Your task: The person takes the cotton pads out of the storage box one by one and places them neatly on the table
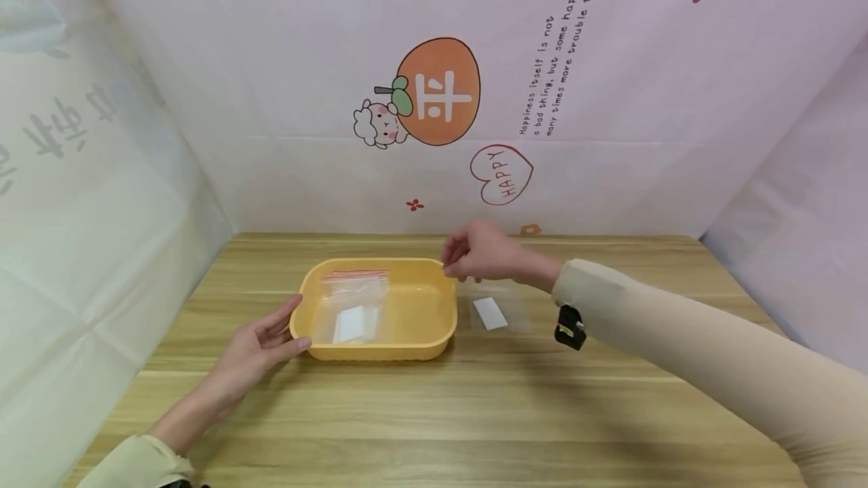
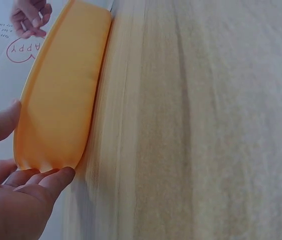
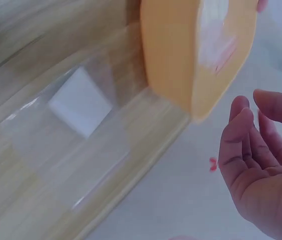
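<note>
A yellow plastic basin [image 1: 422, 313] sits on the wooden table, and my left hand [image 1: 246, 361] grips its left end, thumb at the rim and fingers against the outer wall. Inside, toward the left, lies clear zip-lock bagging [image 1: 366, 294] with red seal lines and white pieces; how many bags cannot be told. Just above the basin's right rim is my right hand [image 1: 483, 253], its fingers loosely curled and a gap between thumb and fingers in the right wrist view. Nothing shows in that hand. Right of the basin, a clear bag [image 1: 518, 313] with a white rectangular piece [image 1: 490, 313] lies flat.
The wood-grain table [image 1: 407, 420] meets a printed white cloth [image 1: 305, 157] at its back edge. More cloth hangs along the left and right sides. A black band [image 1: 570, 327] is on the right sleeve.
</note>
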{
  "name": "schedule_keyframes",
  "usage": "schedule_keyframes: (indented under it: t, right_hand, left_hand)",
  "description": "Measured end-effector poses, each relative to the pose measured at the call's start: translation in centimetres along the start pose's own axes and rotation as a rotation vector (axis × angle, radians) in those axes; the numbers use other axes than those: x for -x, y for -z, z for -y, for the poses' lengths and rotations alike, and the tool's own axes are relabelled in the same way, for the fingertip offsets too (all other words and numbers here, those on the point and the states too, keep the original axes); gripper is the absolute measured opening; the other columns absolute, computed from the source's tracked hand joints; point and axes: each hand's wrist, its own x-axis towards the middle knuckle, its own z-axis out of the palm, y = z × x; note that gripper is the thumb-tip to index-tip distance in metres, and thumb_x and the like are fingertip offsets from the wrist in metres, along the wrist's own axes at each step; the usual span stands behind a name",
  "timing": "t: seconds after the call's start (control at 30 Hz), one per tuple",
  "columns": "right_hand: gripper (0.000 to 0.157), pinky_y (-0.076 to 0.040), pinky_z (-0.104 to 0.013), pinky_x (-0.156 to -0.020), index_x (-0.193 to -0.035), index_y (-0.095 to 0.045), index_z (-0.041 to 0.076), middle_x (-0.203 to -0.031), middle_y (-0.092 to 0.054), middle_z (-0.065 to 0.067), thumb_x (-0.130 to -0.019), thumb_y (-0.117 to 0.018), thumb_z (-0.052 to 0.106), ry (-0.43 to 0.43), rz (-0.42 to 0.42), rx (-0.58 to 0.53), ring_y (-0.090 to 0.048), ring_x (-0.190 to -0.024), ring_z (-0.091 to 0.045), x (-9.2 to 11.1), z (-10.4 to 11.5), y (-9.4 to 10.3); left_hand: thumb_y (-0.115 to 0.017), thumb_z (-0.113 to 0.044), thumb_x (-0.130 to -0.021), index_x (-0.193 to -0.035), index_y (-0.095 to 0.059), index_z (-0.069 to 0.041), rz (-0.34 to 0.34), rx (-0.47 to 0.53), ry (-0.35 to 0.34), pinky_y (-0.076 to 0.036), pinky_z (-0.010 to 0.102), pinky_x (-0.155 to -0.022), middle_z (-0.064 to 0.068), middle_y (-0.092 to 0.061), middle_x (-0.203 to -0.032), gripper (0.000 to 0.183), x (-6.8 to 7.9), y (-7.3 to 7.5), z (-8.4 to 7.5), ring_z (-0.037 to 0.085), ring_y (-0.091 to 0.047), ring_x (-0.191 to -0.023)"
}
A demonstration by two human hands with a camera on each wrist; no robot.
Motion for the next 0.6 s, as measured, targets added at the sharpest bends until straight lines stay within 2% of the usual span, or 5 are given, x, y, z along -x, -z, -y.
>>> schedule_keyframes:
  t: [0.1,0.27,0.37,0.6]
  right_hand:
    - [0.012,-0.058,-0.033,-0.058,-0.098,-0.070,0.002,-0.088,-0.076,-0.008,-0.091,-0.079,0.004,0.018,0.026,-0.024,-0.069,-0.073,-0.020,-1.0,0.8,-1.3]
    - [0.026,-0.059,-0.034,-0.062,-0.115,-0.068,0.001,-0.095,-0.076,-0.004,-0.091,-0.080,0.006,-0.034,0.099,-0.052,-0.069,-0.079,-0.022,-2.7,1.7,-3.5]
    - [0.035,-0.055,-0.029,-0.060,-0.123,-0.068,0.002,-0.099,-0.075,-0.004,-0.092,-0.082,0.010,-0.055,0.139,-0.036,-0.068,-0.080,-0.021,-3.4,2.2,-4.7]
    - [0.047,-0.052,-0.027,-0.059,-0.131,-0.067,0.001,-0.106,-0.072,-0.007,-0.091,-0.085,0.019,-0.069,0.156,-0.042,-0.064,-0.079,-0.018,-4.9,2.8,-7.1]
  left_hand:
    - [-0.075,-0.021,-0.101,-0.167,-0.023,-0.006,0.002,-0.002,0.004,-0.048,0.021,-0.102,0.022,-0.022,-0.169,0.085,0.0,0.0,0.0,0.041,-0.038,-0.147]
    - [-0.074,-0.021,-0.102,-0.167,-0.022,-0.005,0.011,0.001,-0.001,-0.048,0.023,-0.103,0.022,-0.021,-0.169,0.085,0.1,0.0,0.1,0.042,-0.038,-0.147]
    - [-0.073,-0.020,-0.102,-0.167,-0.022,-0.005,0.010,0.007,-0.004,-0.048,0.022,-0.103,0.023,-0.021,-0.169,0.085,0.1,0.0,0.2,0.042,-0.038,-0.147]
    - [-0.074,-0.020,-0.102,-0.167,-0.023,-0.006,0.002,0.007,0.002,-0.047,0.021,-0.102,0.023,-0.022,-0.169,0.084,0.1,0.0,0.0,0.042,-0.037,-0.147]
